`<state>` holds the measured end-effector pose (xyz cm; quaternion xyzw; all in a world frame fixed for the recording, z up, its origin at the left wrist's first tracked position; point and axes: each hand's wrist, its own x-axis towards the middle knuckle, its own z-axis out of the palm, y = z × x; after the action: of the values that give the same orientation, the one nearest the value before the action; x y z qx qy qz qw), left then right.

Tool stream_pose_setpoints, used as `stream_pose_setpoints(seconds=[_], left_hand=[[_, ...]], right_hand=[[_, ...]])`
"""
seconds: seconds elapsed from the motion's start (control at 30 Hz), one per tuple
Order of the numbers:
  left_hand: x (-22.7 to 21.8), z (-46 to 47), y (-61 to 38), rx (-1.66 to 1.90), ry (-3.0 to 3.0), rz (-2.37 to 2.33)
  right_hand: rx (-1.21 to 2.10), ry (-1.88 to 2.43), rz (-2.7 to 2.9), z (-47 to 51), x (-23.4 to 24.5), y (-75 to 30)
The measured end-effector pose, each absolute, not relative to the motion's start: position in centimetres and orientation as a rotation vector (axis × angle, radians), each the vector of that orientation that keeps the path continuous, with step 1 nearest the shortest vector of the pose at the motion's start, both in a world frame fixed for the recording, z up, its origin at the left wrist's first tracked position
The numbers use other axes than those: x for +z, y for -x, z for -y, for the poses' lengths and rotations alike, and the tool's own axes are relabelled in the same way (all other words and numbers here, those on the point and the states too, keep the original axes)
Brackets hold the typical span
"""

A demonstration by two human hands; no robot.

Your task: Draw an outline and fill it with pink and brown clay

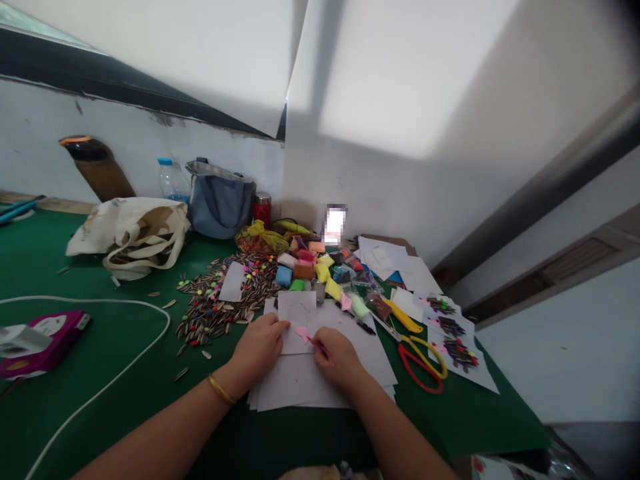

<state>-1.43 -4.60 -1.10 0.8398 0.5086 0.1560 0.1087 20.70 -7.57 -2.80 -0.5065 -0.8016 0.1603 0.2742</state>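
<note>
A small white paper card (297,308) with a faint drawn outline lies on a stack of white paper (320,387). A flat pink piece of clay (302,333) sits on the card. My left hand (260,347) is closed at the card's left edge, its thumb pressing on the surface; some of its fingers are hidden. In my closed right hand (336,359) is a thin pink stick-like tool (323,348), its tip at the clay's right side. Just beyond the card are several soft clay blocks, among them a blue one (284,277) and a brown one (303,271).
Striped sunflower seeds (215,313) mixed with coloured beads spread to the left. Scissors (420,360) and a yellow-handled cutter (403,316) lie right, near seed-decorated papers (483,373). Bags (223,203), a white cable (125,367) and a purple box (55,343) stand or lie left.
</note>
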Motion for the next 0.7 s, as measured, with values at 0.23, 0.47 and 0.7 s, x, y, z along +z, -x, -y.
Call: stream_pose_setpoints(seconds=[0.23, 0.47, 0.7], left_hand=[[-1.11, 4.59, 1.35, 0.462, -2.464, -1.493], [-0.84, 4.66, 1.23, 0.443, -2.44, -1.514], [-0.87, 4.75, 1.29, 0.443, -2.434, -1.515]], right_hand=[[0.427, 1.359, 2.201, 7.64, -2.66, -20.59], [0.442, 1.343, 2.223, 7.82, -2.35, -20.62], [0.412, 1.351, 2.228, 7.59, -2.91, -20.69]])
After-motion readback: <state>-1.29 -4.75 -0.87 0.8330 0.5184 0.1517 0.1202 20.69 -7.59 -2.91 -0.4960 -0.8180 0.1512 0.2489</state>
